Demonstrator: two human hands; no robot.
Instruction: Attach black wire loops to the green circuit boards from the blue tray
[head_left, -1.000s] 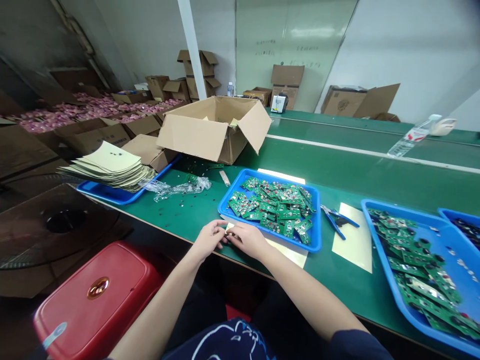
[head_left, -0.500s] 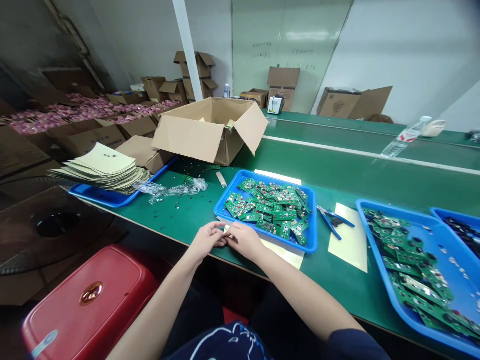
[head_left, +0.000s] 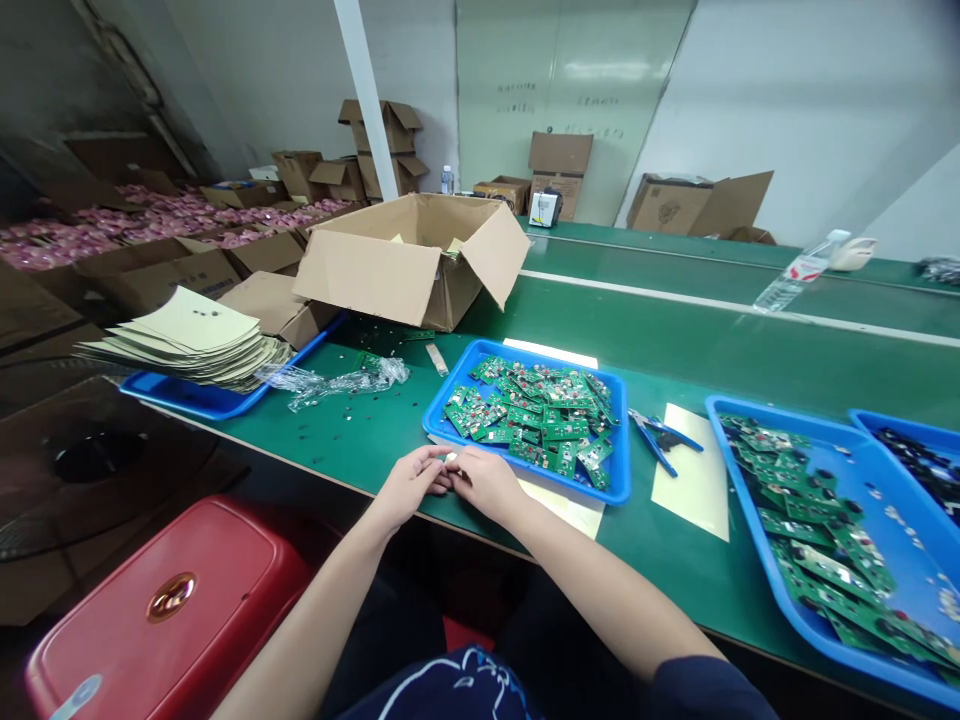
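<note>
At near edge of bench (head_left: pixel 382 430), L hand (head_left: pixel 409 487) & R hand (head_left: pixel 487 483) meet, fingertips together at small pale pc (head_left: pixel 451 458). Less of it shows vs a sec ago, prob turned. Mostly hidden, can't ID it or tell which hand clamps; blue tray (head_left: pixel 622 440) just far-right

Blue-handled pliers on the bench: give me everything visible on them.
The pliers have two slim blue handles, spread apart, and a greyish, metal-looking head. They lie flat, head toward the middle blue tray, handles pointing away from it, partly over the pale yellow sheet. No hand touches them. Jaw shape and whether the head touches that tray can't be made out.
</note>
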